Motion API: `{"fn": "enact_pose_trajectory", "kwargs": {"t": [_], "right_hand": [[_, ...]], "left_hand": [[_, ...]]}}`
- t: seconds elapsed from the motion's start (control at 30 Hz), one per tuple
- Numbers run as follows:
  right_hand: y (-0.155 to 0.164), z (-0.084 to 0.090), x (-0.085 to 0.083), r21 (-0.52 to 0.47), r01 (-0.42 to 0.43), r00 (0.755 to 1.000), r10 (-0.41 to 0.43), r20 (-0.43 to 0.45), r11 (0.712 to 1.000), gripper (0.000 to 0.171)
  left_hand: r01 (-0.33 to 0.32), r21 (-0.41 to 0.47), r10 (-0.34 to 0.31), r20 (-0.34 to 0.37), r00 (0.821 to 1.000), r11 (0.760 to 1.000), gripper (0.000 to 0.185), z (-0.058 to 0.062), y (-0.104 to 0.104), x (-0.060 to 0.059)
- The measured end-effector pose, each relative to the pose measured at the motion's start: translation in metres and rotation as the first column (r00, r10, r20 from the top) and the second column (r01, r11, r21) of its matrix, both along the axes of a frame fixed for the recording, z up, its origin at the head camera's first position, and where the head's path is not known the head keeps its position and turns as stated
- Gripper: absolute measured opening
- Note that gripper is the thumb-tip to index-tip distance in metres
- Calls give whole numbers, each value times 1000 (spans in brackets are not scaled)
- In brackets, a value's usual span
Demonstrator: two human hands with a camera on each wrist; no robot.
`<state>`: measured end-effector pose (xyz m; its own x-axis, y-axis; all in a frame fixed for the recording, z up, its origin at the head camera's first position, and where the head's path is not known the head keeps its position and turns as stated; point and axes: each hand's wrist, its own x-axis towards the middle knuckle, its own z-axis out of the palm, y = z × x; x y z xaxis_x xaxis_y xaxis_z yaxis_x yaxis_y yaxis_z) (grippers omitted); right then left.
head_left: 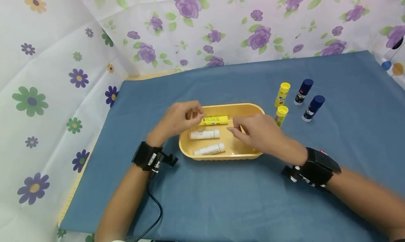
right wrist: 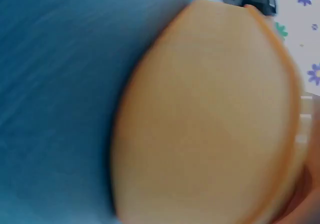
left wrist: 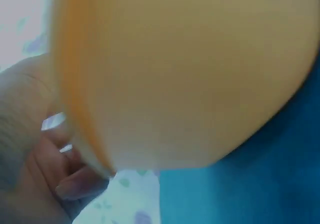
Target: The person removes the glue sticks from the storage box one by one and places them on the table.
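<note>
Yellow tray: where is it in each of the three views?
Head: yellow tray at centre, on the blue cloth, between both hands.
Left wrist: its blurred outer wall fills most of the picture, above the cloth at lower right.
Right wrist: its blurred wall fills the centre and right, with the cloth at left.
Shared landmark: the blue cloth.

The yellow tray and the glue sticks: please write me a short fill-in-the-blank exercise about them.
1. The tray holds ___ glue sticks.
2. The yellow stick in the tray lies nearest to the ___ hand.
3. Two blue-capped sticks stand on the ___ cloth.
4. The right hand reaches over the ___.

Missing words: three; left; blue; tray
</note>
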<state>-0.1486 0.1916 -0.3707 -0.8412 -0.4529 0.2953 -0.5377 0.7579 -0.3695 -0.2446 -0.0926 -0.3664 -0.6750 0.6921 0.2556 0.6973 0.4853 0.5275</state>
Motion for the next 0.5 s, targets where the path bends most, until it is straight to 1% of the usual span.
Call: {"fn": "enact_pose_trajectory", "kwargs": {"t": [0.03, 0.1, 0.17, 0.23, 0.3, 0.37, 0.43, 0.5], "right_hand": [[2, 2, 3, -9, 24, 1000, -24, -7, 1000, 31], [8, 7, 10, -21, 76, 997, -76, -17, 997, 34], [15, 12, 17, -22, 124, 992, -124, -12, 992, 37], [23, 17, 25, 10, 170, 985, -170, 23, 985, 40], [31, 22, 32, 74, 200, 974, -207, 96, 977, 44], [38, 26, 38, 145, 213, 954, -238, 184, 966, 50], [43, 29, 40, 212, 210, 919, -266, 290, 954, 57], [45, 31, 40, 259, 193, 884, -282, 373, 946, 60]], "left_hand": [[-3, -49, 1, -31, 1000, 999, 11, 0, 3, 2], [-31, -139, 18, -91, 996, 990, 13, 0, 7, 6], [-57, -205, 29, -135, 990, 977, 16, 1, 10, 8], [-73, -269, 29, -163, 986, 960, 18, 2, 14, 10], [-84, -316, 25, -186, 982, 945, 20, 2, 16, 11], [-95, -345, 24, -205, 978, 934, 20, 2, 16, 12], [-107, -361, 27, -220, 975, 926, 19, 0, 14, 13], [-123, -380, 31, -239, 971, 917, 19, -3, 12, 15]]}}
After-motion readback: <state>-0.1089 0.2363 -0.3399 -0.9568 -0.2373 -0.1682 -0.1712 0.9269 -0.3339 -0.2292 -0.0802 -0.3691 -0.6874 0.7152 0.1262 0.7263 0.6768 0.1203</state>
